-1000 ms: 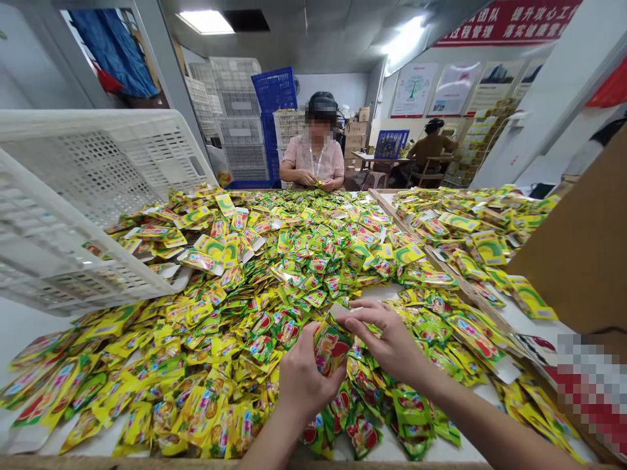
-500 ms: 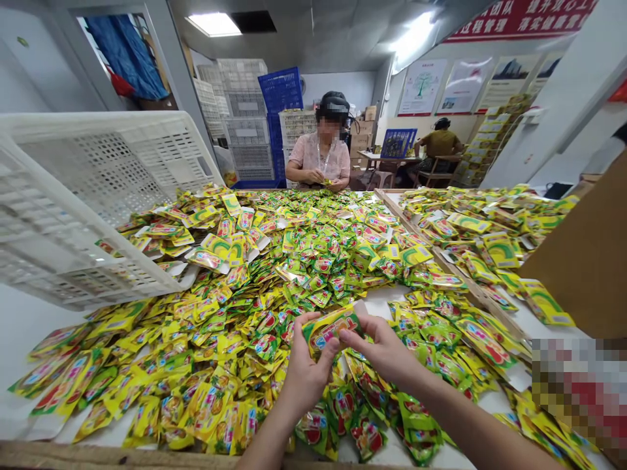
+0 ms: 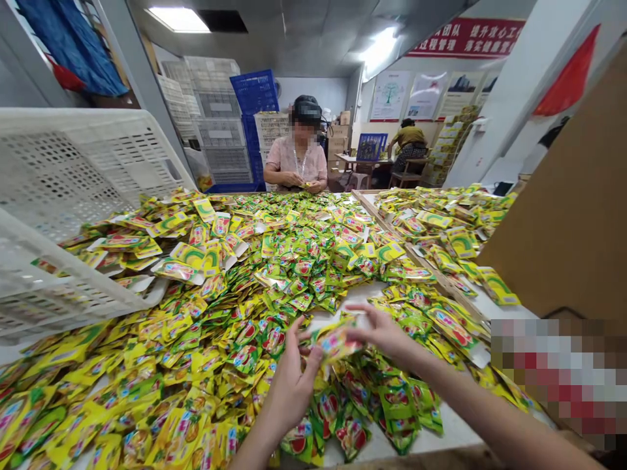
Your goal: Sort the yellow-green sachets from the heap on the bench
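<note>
Fingers slightly parted, seemingly around one blurred yellow packet

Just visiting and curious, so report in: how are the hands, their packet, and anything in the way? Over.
Left hand and right hand at opposite ends of one packet. Packet blurred, exact grip unclear. Loose packets crowded underneath.

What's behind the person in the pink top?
Blue crates, a white crate and cardboard boxes show either side; whatever that person covers can't be seen.

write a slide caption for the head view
A blurred yellow pack held between the left hand and right hand, above heaped green and yellow packets.
</note>
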